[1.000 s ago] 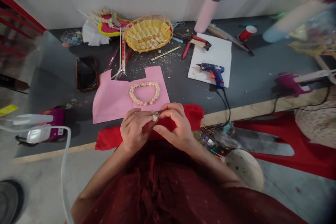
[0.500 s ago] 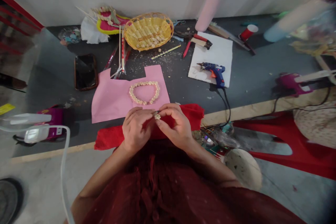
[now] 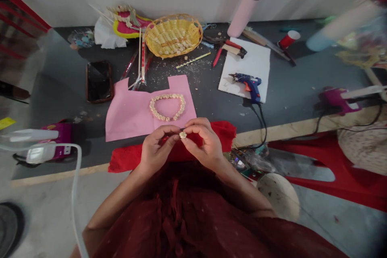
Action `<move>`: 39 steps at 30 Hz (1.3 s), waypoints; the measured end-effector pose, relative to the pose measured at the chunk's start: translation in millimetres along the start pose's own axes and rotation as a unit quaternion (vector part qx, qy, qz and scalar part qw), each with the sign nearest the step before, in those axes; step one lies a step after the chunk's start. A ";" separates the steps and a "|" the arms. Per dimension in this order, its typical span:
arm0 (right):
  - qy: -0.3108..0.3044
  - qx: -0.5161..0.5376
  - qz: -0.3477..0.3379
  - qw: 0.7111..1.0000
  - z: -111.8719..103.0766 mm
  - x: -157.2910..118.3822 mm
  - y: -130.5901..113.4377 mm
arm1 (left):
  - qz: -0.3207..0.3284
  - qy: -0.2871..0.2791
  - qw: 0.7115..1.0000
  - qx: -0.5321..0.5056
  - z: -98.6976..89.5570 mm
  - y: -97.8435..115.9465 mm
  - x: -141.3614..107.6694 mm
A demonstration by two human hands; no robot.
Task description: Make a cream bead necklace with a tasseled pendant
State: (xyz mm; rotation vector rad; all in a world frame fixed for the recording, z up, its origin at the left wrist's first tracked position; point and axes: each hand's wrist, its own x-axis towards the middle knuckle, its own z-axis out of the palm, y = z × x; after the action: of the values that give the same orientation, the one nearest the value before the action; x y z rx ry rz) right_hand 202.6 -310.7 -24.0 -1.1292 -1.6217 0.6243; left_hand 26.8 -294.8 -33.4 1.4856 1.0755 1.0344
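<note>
A small cream flower (image 3: 183,134) is between the fingertips of both hands, above a red cloth at the table's front edge. My right hand (image 3: 206,143) pinches it from the right with thumb and index finger. My left hand (image 3: 159,148) is closed too, its thumb and index fingertips pressed at the flower's left side. Just beyond the hands, a ring of similar cream flowers (image 3: 152,109) lies on a pink sheet (image 3: 130,113). The red cloth (image 3: 125,159) is partly hidden under my hands and wrists.
Behind the sheet stands a yellow wicker basket (image 3: 172,16) with small pale pieces inside. To the right, a blue glue gun (image 3: 254,84) rests on a white board (image 3: 263,62), its cord running over the front edge. A phone (image 3: 99,82) lies left; a pink bottle (image 3: 243,14) stands behind.
My left hand's fingers have shifted and its thumb now shows against the index fingertip. The flower has turned so its face shows more plainly. The view has moved slightly.
</note>
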 end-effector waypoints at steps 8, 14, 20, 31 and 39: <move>-0.002 0.014 0.014 1.000 0.7 2.8 2.3 | 0.026 -0.011 1.000 -0.007 0.2 3.3 1.9; -0.015 0.044 0.022 0.999 0.6 3.4 5.5 | 0.043 -0.007 0.999 -0.005 1.3 4.8 6.0; -0.027 0.110 0.051 0.992 3.6 0.2 10.2 | 0.071 0.006 0.997 0.021 2.3 6.7 8.1; -0.020 0.121 0.053 0.991 4.5 2.6 9.0 | 0.127 0.026 0.984 0.121 3.9 19.2 14.0; -0.003 0.108 0.052 0.993 4.6 3.4 13.2 | 0.143 0.024 0.979 0.144 4.6 19.8 15.1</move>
State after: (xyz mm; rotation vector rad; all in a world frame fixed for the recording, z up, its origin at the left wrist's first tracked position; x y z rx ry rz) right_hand 203.0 -301.4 -35.0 -1.0568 -1.4675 0.8493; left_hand 37.2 -283.5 -13.2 1.8992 1.1009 1.1516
